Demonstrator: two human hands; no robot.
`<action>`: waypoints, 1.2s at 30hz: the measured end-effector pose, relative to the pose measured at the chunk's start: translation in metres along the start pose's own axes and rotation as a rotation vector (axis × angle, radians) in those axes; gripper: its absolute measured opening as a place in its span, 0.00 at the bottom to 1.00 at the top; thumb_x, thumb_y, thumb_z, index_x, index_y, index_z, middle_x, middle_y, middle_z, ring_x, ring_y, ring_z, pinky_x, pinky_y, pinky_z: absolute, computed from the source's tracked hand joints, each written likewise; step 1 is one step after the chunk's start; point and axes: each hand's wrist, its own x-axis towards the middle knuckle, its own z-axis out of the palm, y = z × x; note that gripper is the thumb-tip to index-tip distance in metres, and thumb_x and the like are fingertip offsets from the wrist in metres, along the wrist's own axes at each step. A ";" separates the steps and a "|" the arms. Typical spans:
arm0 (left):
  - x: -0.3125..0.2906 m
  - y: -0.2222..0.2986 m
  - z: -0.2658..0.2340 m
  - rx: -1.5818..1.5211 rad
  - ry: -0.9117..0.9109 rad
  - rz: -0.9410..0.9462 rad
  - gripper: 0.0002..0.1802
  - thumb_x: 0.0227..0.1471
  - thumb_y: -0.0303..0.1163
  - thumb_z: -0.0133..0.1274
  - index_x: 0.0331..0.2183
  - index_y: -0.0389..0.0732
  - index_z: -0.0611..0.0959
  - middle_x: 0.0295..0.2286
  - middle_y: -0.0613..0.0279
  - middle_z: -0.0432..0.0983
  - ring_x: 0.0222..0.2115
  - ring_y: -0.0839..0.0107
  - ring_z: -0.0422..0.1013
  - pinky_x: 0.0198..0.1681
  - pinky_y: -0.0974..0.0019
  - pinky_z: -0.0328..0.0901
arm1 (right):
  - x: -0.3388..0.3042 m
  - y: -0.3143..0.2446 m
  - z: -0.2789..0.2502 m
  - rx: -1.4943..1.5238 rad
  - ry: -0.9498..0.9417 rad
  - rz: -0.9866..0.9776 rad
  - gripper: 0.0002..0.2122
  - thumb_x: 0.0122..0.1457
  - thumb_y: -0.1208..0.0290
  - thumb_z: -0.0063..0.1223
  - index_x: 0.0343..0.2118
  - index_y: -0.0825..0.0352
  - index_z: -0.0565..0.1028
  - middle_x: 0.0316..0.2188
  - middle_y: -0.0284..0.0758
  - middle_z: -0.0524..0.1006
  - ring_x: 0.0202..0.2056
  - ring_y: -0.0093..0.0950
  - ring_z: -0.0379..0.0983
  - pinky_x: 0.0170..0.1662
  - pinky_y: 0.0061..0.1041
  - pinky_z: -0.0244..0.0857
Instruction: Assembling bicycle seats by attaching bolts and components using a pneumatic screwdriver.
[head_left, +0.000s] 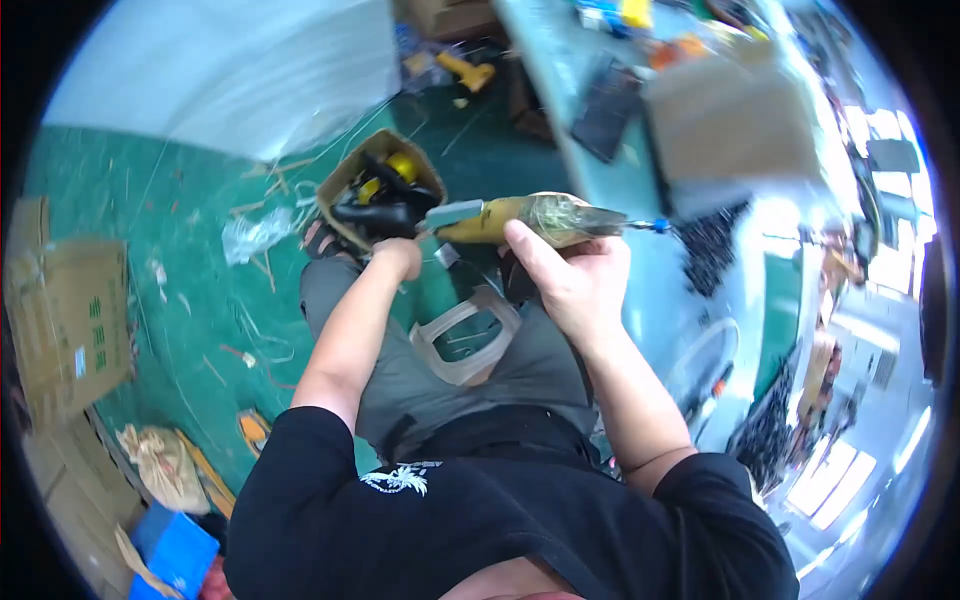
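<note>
- One right hand (588, 272) is wrapped around one yellow, tape-bound tool (490, 222), held crosswise in front of the person.
- One left hand (400, 258), fingers curled, is by the tool's grey end; whether it grips anything, I cannot tell.
- Just beyond the left hand stands one open carton (342, 172) holding several black and yellow items (380, 212), overlapping too much to count.
- Left of that carton, one crumpled clear bag (255, 236) lies on the green floor (200, 310).
- Right of the tool, one workbench (625, 182) bears one dark flat panel (607, 106) and one heap of black pieces (714, 252).
</note>
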 end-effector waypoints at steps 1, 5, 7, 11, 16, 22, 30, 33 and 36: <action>-0.009 0.002 0.014 -0.013 0.118 0.091 0.20 0.49 0.31 0.57 0.46 0.40 0.89 0.45 0.44 0.86 0.48 0.49 0.82 0.50 0.52 0.77 | -0.023 -0.027 -0.014 0.045 0.021 -0.038 0.15 0.64 0.69 0.71 0.46 0.74 0.81 0.38 0.36 0.86 0.37 0.23 0.83 0.42 0.24 0.78; -0.015 0.026 0.041 -0.293 0.506 0.306 0.20 0.54 0.34 0.57 0.49 0.40 0.86 0.43 0.43 0.85 0.46 0.45 0.81 0.49 0.49 0.76 | -0.102 -0.101 -0.097 0.352 0.084 -0.050 0.17 0.64 0.68 0.70 0.48 0.76 0.80 0.41 0.41 0.85 0.39 0.30 0.85 0.42 0.30 0.82; -0.073 0.083 0.006 -0.283 0.653 0.356 0.20 0.56 0.33 0.58 0.50 0.39 0.85 0.39 0.43 0.85 0.43 0.44 0.81 0.47 0.49 0.75 | -0.131 -0.117 -0.155 0.368 0.180 -0.105 0.18 0.67 0.63 0.65 0.49 0.75 0.79 0.42 0.45 0.85 0.37 0.34 0.86 0.41 0.33 0.83; -0.150 0.158 -0.035 -0.499 0.998 0.591 0.18 0.59 0.27 0.62 0.51 0.37 0.84 0.29 0.51 0.80 0.30 0.53 0.77 0.38 0.56 0.72 | -0.174 -0.143 -0.258 0.317 0.449 -0.213 0.21 0.67 0.58 0.65 0.47 0.75 0.78 0.41 0.45 0.84 0.34 0.33 0.85 0.36 0.30 0.83; -0.211 0.266 -0.057 -0.580 1.225 0.862 0.16 0.56 0.18 0.62 0.48 0.34 0.84 0.33 0.54 0.79 0.29 0.60 0.74 0.35 0.60 0.70 | -0.207 -0.132 -0.382 0.348 0.712 -0.311 0.21 0.66 0.56 0.67 0.46 0.74 0.78 0.38 0.41 0.83 0.33 0.30 0.84 0.35 0.27 0.84; -0.213 0.362 -0.082 -0.229 1.278 1.233 0.15 0.52 0.15 0.62 0.43 0.34 0.83 0.36 0.50 0.80 0.36 0.50 0.77 0.41 0.54 0.72 | -0.218 -0.085 -0.505 0.447 0.995 -0.268 0.19 0.65 0.61 0.70 0.47 0.72 0.78 0.41 0.40 0.83 0.37 0.31 0.84 0.39 0.30 0.85; -0.191 0.392 -0.077 -0.113 1.197 1.064 0.11 0.52 0.19 0.61 0.39 0.35 0.84 0.37 0.49 0.81 0.38 0.47 0.76 0.43 0.51 0.71 | -0.208 -0.009 -0.640 0.558 1.161 -0.195 0.18 0.64 0.62 0.70 0.48 0.70 0.78 0.42 0.42 0.83 0.36 0.34 0.84 0.40 0.29 0.84; -0.186 0.396 -0.078 -0.083 1.179 1.048 0.10 0.51 0.18 0.61 0.38 0.35 0.84 0.36 0.49 0.80 0.36 0.47 0.75 0.41 0.51 0.70 | -0.192 0.020 -0.684 0.680 1.240 -0.141 0.18 0.64 0.64 0.69 0.47 0.74 0.77 0.41 0.43 0.82 0.33 0.33 0.83 0.36 0.28 0.84; -0.185 0.398 -0.080 -0.031 1.171 1.028 0.11 0.50 0.17 0.61 0.38 0.35 0.84 0.34 0.50 0.80 0.35 0.48 0.75 0.41 0.52 0.70 | -0.170 0.056 -0.725 0.760 1.352 -0.104 0.17 0.65 0.65 0.68 0.46 0.74 0.77 0.41 0.45 0.81 0.31 0.35 0.82 0.32 0.30 0.85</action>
